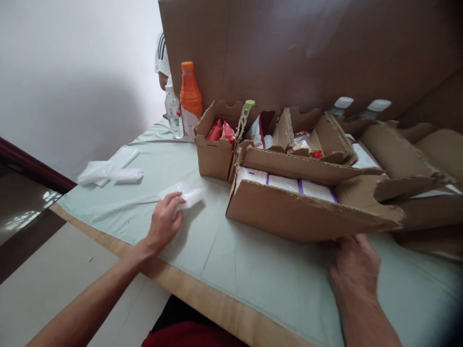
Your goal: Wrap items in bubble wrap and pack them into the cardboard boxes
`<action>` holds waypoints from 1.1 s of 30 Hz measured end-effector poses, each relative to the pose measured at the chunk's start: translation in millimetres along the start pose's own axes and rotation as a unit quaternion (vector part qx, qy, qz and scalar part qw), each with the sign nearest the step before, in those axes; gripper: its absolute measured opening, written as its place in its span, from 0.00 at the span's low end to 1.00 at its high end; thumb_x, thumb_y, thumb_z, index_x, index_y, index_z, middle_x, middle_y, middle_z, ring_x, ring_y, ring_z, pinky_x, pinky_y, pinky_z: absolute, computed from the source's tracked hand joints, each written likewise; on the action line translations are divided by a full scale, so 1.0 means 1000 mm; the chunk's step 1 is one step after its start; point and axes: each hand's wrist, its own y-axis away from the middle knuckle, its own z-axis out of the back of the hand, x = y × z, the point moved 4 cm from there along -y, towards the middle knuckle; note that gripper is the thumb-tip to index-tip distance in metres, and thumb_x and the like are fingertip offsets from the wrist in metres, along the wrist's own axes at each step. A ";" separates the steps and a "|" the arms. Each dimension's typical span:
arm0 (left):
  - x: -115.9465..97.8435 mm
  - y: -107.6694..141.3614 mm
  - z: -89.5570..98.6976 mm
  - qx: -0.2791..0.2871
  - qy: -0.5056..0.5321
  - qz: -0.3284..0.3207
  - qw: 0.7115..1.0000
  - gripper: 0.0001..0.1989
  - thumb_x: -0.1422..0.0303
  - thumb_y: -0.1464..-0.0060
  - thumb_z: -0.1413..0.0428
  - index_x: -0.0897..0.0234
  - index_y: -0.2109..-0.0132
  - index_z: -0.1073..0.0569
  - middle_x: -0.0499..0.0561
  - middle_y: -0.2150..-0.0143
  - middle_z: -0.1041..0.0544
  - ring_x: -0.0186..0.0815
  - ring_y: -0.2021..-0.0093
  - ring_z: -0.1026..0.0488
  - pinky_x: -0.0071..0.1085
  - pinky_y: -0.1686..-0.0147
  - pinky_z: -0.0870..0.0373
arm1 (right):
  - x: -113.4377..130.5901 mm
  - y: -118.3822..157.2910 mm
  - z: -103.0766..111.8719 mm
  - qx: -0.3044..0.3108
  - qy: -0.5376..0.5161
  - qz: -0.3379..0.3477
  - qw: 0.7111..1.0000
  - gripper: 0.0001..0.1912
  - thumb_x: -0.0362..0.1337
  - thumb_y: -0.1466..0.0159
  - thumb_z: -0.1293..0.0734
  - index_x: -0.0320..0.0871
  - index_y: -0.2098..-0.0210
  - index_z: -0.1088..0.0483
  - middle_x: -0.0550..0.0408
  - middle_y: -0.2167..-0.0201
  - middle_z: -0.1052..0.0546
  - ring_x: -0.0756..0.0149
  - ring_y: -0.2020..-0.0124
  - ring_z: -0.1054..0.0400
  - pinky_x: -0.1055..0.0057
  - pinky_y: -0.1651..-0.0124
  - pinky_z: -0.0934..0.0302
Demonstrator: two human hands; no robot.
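Note:
My left hand (167,219) is closed on a piece of clear bubble wrap (191,193), low over the cloth-covered table. My right hand (356,265) grips the lower edge of a long open cardboard box (289,214) near its right end, its fingertips hidden under the cardboard. That end of the box looks slightly raised. White packs with purple edges (284,183) lie in a row inside it.
More cardboard bins with red packets (221,131) and other goods stand behind. An orange bottle (190,99) and a clear water bottle (174,113) are at the back left. Folded plastic wrap (108,168) lies far left. A person's sleeve (162,54) shows behind a large cardboard panel (275,53).

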 end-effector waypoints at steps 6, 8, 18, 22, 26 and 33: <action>-0.085 0.091 -0.022 0.127 0.092 -0.133 0.979 0.23 0.74 0.43 0.43 0.60 0.40 0.29 0.64 0.34 0.31 0.49 0.35 0.31 0.49 0.39 0.28 | 0.035 0.028 0.037 -0.130 -0.068 -0.067 0.987 0.12 0.40 0.49 0.29 0.42 0.66 0.24 0.39 0.57 0.21 0.53 0.61 0.23 0.63 0.69 0.39; -0.115 0.102 -0.034 0.214 0.134 -0.171 0.952 0.23 0.71 0.44 0.41 0.61 0.41 0.28 0.64 0.34 0.31 0.52 0.33 0.33 0.54 0.36 0.31 | 0.050 0.054 0.041 -0.148 -0.078 -0.055 0.984 0.11 0.37 0.48 0.28 0.41 0.64 0.23 0.39 0.54 0.20 0.54 0.61 0.22 0.63 0.67 0.39; -0.155 0.102 -0.027 0.281 0.229 -0.225 0.904 0.16 0.71 0.41 0.42 0.59 0.45 0.25 0.62 0.36 0.26 0.49 0.36 0.29 0.52 0.36 0.31 | 0.098 0.143 0.008 0.231 0.086 0.138 0.959 0.10 0.36 0.29 0.36 0.47 0.53 0.22 0.51 0.49 0.18 0.59 0.48 0.24 0.54 0.41 0.32; -0.118 0.086 -0.026 0.177 0.159 -0.146 0.960 0.15 0.72 0.36 0.46 0.58 0.44 0.26 0.60 0.40 0.24 0.46 0.41 0.26 0.48 0.42 0.25 | 0.112 0.157 -0.028 0.389 0.157 0.253 0.872 0.14 0.33 0.27 0.38 0.47 0.49 0.23 0.51 0.46 0.19 0.54 0.40 0.29 0.50 0.41 0.34; -0.098 0.080 -0.041 0.182 0.018 -0.169 0.968 0.14 0.70 0.37 0.45 0.62 0.45 0.25 0.63 0.40 0.25 0.53 0.39 0.28 0.53 0.41 0.28 | 0.109 0.167 -0.037 0.490 0.266 0.308 0.771 0.12 0.34 0.31 0.33 0.45 0.49 0.23 0.48 0.41 0.22 0.46 0.35 0.34 0.43 0.38 0.38; -0.093 0.079 -0.045 0.194 0.019 -0.170 0.966 0.13 0.65 0.37 0.44 0.59 0.47 0.24 0.59 0.40 0.24 0.51 0.40 0.28 0.52 0.41 0.29 | 0.070 0.125 0.066 0.358 0.344 0.282 0.821 0.16 0.51 0.29 0.35 0.48 0.55 0.22 0.49 0.47 0.19 0.45 0.42 0.28 0.45 0.46 0.36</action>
